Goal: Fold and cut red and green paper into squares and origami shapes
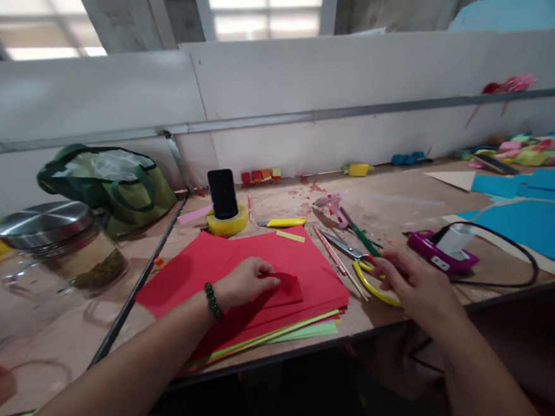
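My left hand (251,279), with a dark bead bracelet at the wrist, pinches a small piece of red paper (287,288) whose edge curls up. Beneath it lies a stack of red paper sheets (242,251), with yellow and green sheets at the bottom. Farther right, my right hand (413,281) has its fingers closed at the near end of a slim green-handled tool (364,237). The same fingers hover over or touch yellow-handled scissors (375,286); which of these, I cannot tell. Behind the tool lies a pink glue gun (337,209).
A yellow cutter (285,222) and a phone (222,193) on a tape roll (228,221) are behind the stack. A glass jar (81,260) and green bag (139,198) stand left. Right are a purple power strip (442,256), its black cable, and blue paper (535,228).
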Available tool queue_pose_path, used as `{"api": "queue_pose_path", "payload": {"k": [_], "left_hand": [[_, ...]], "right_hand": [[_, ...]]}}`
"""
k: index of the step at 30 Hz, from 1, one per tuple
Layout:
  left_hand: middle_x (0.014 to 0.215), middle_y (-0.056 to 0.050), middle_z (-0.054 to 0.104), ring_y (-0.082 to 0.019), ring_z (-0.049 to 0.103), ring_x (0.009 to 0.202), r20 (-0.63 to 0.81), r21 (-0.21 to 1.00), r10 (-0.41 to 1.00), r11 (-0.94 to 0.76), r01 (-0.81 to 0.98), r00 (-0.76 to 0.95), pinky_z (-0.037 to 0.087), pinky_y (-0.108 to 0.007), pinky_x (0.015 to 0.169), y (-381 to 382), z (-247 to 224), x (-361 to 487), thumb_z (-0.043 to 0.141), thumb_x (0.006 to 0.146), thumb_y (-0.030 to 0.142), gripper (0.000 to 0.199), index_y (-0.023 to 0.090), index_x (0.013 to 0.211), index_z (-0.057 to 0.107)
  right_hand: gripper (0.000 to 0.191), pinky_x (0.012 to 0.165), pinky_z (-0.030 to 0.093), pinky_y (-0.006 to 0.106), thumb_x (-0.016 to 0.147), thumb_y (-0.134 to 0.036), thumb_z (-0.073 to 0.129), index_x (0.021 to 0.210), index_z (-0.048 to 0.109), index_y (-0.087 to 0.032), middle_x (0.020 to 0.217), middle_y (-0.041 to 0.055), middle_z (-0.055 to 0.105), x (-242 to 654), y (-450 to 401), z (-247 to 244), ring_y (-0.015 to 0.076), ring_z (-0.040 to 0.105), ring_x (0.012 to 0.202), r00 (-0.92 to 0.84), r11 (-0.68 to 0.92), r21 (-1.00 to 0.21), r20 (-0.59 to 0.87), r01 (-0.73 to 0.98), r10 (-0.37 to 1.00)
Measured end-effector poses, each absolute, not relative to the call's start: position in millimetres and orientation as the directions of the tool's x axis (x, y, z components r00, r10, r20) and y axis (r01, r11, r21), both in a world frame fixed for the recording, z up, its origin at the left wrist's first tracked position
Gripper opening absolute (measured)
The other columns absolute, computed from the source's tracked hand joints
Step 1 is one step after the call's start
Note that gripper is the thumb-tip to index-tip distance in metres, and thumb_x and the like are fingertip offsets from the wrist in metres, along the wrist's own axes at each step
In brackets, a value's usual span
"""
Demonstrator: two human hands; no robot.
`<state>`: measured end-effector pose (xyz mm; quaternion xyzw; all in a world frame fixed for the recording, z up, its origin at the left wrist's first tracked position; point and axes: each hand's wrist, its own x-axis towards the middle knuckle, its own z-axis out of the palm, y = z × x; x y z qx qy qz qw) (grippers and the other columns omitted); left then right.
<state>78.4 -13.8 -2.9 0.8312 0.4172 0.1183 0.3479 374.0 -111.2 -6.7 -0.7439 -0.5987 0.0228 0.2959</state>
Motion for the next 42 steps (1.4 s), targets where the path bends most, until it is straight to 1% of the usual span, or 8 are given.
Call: {"api": "queue_pose_path", "payload": {"k": [4, 14, 17, 19, 22, 25, 29, 42], "left_hand": [[0.061, 0.003, 0.049, -0.011, 0.044, 0.057, -0.143, 0.753, 0.721, -0.365, 0.547, 0.678, 0.035, -0.022, 0.053, -20.8, -0.7, 80.5, 0.054, 0.081, 0.042, 0.029, 0.015, 0.070, 0.057], [0.077, -0.003, 0.059, -0.016, 0.055, 0.072, 0.011, 0.654, 0.720, -0.530, 0.540, 0.694, 0.044, -0.028, 0.068, -36.3, -1.7, 90.5, 0.058, 0.084, 0.035, 0.022, 0.017, 0.071, 0.061], [0.086, -0.005, 0.063, -0.018, 0.058, 0.079, 0.027, 0.613, 0.742, -0.542, 0.575, 0.670, 0.048, -0.030, 0.074, -36.4, -5.6, 88.3, 0.061, 0.083, 0.031, 0.015, 0.017, 0.085, 0.066], [0.102, -0.009, 0.064, -0.023, 0.058, 0.094, 0.072, 0.547, 0.746, -0.585, 0.599, 0.663, 0.048, -0.035, 0.086, -36.9, -7.4, 84.6, 0.063, 0.083, 0.031, 0.026, 0.017, 0.105, 0.065], [0.137, -0.014, 0.050, -0.029, 0.045, 0.125, 0.108, 0.409, 0.665, -0.707, 0.577, 0.739, 0.035, -0.047, 0.105, -36.9, -6.6, 75.4, 0.056, 0.090, 0.037, 0.048, 0.022, 0.135, 0.051], [0.156, -0.010, 0.027, -0.030, 0.025, 0.142, -0.003, 0.353, 0.519, -0.799, 0.486, 0.855, 0.019, -0.055, 0.113, -34.2, -3.3, 65.8, 0.040, 0.098, 0.042, 0.051, 0.031, 0.147, 0.033], [0.160, -0.006, 0.014, -0.029, 0.010, 0.147, -0.144, 0.369, 0.439, -0.808, 0.460, 0.887, 0.010, -0.060, 0.113, -29.1, -2.8, 60.1, 0.029, 0.101, 0.043, 0.049, 0.036, 0.149, 0.026], [0.160, -0.005, 0.011, -0.029, 0.010, 0.147, -0.110, 0.357, 0.422, -0.828, 0.432, 0.900, 0.006, -0.061, 0.113, -26.6, -10.7, 60.3, 0.031, 0.100, 0.043, 0.050, 0.036, 0.149, 0.025]], "right_hand": [[0.029, 0.074, 0.055, 0.031, 0.086, -0.045, 0.051, 0.099, 0.065, -0.022, 0.096, 0.0059, 0.074, 362.7, -151.1, -16.2, 0.0230, 0.070, 0.088, 0.169, 0.101, -0.618, 0.363, 0.780, 0.916], [0.027, 0.084, 0.056, 0.033, 0.090, -0.040, 0.051, 0.106, 0.067, -0.026, 0.108, 0.0068, 0.073, 350.6, -194.4, -27.2, 0.0234, 0.069, 0.098, 0.028, 0.080, -0.640, 0.157, 0.764, 0.987], [0.027, 0.083, 0.056, 0.033, 0.091, -0.039, 0.050, 0.108, 0.067, -0.026, 0.109, 0.0069, 0.072, 350.7, -194.1, -28.7, 0.0230, 0.069, 0.098, 0.014, 0.080, -0.645, 0.139, 0.760, 0.990], [0.027, 0.082, 0.056, 0.032, 0.091, -0.038, 0.051, 0.107, 0.067, -0.025, 0.110, 0.0071, 0.072, 351.5, -193.6, -29.1, 0.0224, 0.069, 0.097, 0.009, 0.083, -0.646, 0.139, 0.759, 0.990], [0.026, 0.081, 0.056, 0.031, 0.090, -0.038, 0.052, 0.104, 0.068, -0.025, 0.107, 0.0073, 0.073, 353.1, -193.8, -28.8, 0.0223, 0.070, 0.095, 0.013, 0.087, -0.651, 0.147, 0.754, 0.989], [0.025, 0.079, 0.057, 0.030, 0.089, -0.038, 0.052, 0.102, 0.069, -0.024, 0.103, 0.0069, 0.074, 354.1, -194.5, -29.1, 0.0220, 0.070, 0.092, 0.013, 0.083, -0.663, 0.138, 0.744, 0.990], [0.025, 0.079, 0.057, 0.030, 0.089, -0.037, 0.052, 0.102, 0.068, -0.023, 0.102, 0.0074, 0.074, 351.8, -193.4, -30.9, 0.0219, 0.070, 0.092, 0.008, 0.092, -0.669, 0.146, 0.738, 0.989], [0.025, 0.077, 0.058, 0.032, 0.086, -0.039, 0.054, 0.096, 0.071, -0.023, 0.096, 0.0080, 0.075, 350.1, -188.5, -29.6, 0.0240, 0.071, 0.088, -0.005, 0.117, -0.692, 0.162, 0.712, 0.987]]}}
